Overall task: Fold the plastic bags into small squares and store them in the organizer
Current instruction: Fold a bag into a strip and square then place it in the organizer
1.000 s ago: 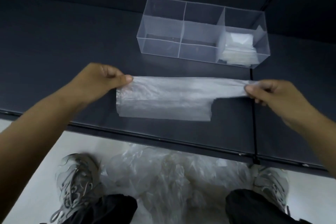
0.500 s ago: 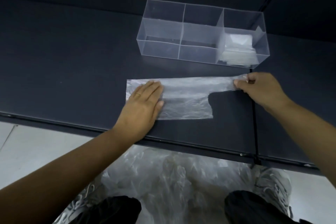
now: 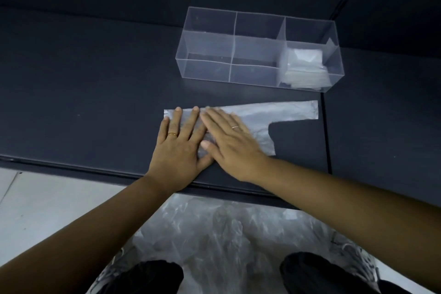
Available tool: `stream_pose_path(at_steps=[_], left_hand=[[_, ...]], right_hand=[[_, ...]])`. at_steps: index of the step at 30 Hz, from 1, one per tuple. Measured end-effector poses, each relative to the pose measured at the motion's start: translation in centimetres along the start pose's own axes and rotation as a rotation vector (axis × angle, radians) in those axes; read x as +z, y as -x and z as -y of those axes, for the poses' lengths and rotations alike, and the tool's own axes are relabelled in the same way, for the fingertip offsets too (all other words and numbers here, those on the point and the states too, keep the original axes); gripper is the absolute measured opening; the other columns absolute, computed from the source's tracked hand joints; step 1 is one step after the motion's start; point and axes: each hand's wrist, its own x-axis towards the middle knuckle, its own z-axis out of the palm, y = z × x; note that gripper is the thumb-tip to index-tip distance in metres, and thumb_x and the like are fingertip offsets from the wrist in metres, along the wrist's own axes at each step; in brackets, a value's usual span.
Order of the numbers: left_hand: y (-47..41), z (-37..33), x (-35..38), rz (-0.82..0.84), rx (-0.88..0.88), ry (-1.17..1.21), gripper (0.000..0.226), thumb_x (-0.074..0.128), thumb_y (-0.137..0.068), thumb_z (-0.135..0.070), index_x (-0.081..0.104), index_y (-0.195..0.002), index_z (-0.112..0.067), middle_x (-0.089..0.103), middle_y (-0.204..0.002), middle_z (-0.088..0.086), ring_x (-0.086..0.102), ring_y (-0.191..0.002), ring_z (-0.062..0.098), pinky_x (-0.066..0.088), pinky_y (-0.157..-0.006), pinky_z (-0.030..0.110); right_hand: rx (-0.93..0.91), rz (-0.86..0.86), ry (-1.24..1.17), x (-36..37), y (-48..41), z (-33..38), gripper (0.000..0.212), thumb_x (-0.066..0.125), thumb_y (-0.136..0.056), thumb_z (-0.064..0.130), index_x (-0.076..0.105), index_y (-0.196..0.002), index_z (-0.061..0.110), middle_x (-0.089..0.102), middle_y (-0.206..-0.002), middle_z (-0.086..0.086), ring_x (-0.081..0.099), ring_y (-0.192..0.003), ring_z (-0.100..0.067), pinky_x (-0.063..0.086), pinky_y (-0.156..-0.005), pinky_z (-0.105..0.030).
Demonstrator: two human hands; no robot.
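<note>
Translucent plastic bag (image 3: pixel 281 114), folded into a long strip, lies flat on the dark tabletop (image 3: pixel 95 79) near the clear compartmented plastic organizer (image 3: pixel 207 38). Left hand (image 3: pixel 179 148) and right hand (image 3: pixel 231 143) press it with fingers spread, likely flattening it for the next fold.

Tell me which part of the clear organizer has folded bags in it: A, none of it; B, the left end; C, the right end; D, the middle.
C: the folded bags lie stacked in the right-end section of the organizer, and nothing shows through the clear walls of its other sections.
</note>
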Motion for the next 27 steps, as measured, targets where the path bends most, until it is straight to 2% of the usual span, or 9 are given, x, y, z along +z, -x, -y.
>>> stream_pose_path(at_steps=[3,9,11,13,16,18,23,25,27], left_hand=[[-0.1,-0.1,-0.1,0.012,-0.042,0.001,0.087,0.011,-0.085,-0.074,0.02,-0.152,-0.02,0.017,-0.159,0.011,0.011,-0.146,0.038,0.011,-0.117,0.055],[-0.3,0.0,0.3,0.049,-0.146,-0.012,0.104,-0.008,-0.073,-0.085,0.003,-0.154,-0.021,0.001,-0.161,0.01,-0.003,-0.147,0.034,-0.004,-0.115,0.057],[-0.3,0.0,0.2,0.063,-0.165,-0.032,0.108,-0.01,-0.07,-0.087,-0.001,-0.153,-0.019,-0.003,-0.161,0.01,-0.007,-0.147,0.033,-0.009,-0.113,0.059],[-0.2,0.1,-0.2,0.044,-0.159,-0.044,0.11,-0.005,-0.07,-0.088,0.0,-0.153,-0.016,-0.003,-0.161,0.011,-0.01,-0.147,0.031,-0.012,-0.112,0.06],[0.0,0.1,-1.1,-0.1,0.004,0.028,0.099,0.016,-0.082,-0.08,0.02,-0.151,-0.009,0.013,-0.16,0.012,0.001,-0.148,0.028,-0.003,-0.117,0.055],[0.1,-0.6,-1.2,-0.14,0.169,0.169,0.089,0.027,-0.087,-0.071,0.029,-0.148,-0.007,0.022,-0.158,0.01,0.008,-0.147,0.023,0.002,-0.12,0.044],[0.8,-2.2,-0.3,-0.021,0.265,0.272,0.091,0.028,-0.084,-0.072,0.015,-0.152,-0.013,0.006,-0.159,-0.003,-0.005,-0.144,0.006,-0.011,-0.116,0.021],[0.8,-2.2,-0.1,-0.071,0.245,0.256,0.084,0.037,-0.087,-0.065,0.025,-0.15,-0.011,0.015,-0.157,-0.002,0.008,-0.145,0.009,0.0,-0.118,0.025],[0.7,-2.4,-0.2,-0.179,0.234,0.248,0.068,0.061,-0.087,-0.046,0.048,-0.138,-0.004,0.042,-0.147,0.007,0.038,-0.137,0.02,0.025,-0.115,0.037]], right_hand=[[0.092,0.0,0.189,-0.3,1.1,-4.9,0.072,0.017,-0.097,0.058,-0.003,-0.153,0.018,-0.009,-0.161,0.001,-0.013,-0.147,-0.011,-0.012,-0.118,-0.033],[0.3,-0.059,0.256,-3.0,5.0,-12.1,0.077,0.007,-0.092,0.061,0.003,-0.153,0.015,-0.004,-0.161,-0.001,-0.008,-0.147,-0.013,-0.01,-0.118,-0.03],[0.356,-0.103,0.265,-3.8,5.4,-12.8,0.072,0.017,-0.095,0.053,0.007,-0.153,0.011,0.0,-0.162,-0.005,-0.003,-0.149,-0.017,-0.007,-0.119,-0.032],[0.318,-0.218,0.229,-4.3,5.9,-12.2,0.065,0.038,-0.098,0.045,0.024,-0.15,0.008,0.016,-0.159,-0.01,0.011,-0.147,-0.023,0.004,-0.119,-0.039],[0.078,-0.264,0.034,-5.0,7.0,-9.9,0.048,0.064,-0.083,0.047,0.06,-0.121,0.018,0.05,-0.131,-0.004,0.044,-0.123,-0.024,0.031,-0.102,-0.038],[-0.008,-0.175,-0.028,-4.8,7.4,-8.8,0.033,0.078,-0.074,0.038,0.069,-0.099,0.019,0.054,-0.11,0.0,0.051,-0.103,-0.021,0.037,-0.09,-0.036],[-0.005,-0.152,-0.045,-4.4,6.8,-8.1,0.008,0.075,-0.08,0.016,0.069,-0.08,0.012,0.055,-0.091,-0.001,0.052,-0.086,-0.021,0.039,-0.08,-0.037],[0.01,-0.097,-0.096,-4.4,6.5,-8.2,0.007,0.07,-0.085,0.014,0.065,-0.08,0.013,0.055,-0.092,0.0,0.051,-0.087,-0.019,0.039,-0.083,-0.034],[0.092,-0.029,-0.286,-5.2,6.2,-8.5,0.011,0.064,-0.09,0.014,0.06,-0.08,0.018,0.053,-0.093,0.005,0.052,-0.088,-0.012,0.039,-0.084,-0.026]])
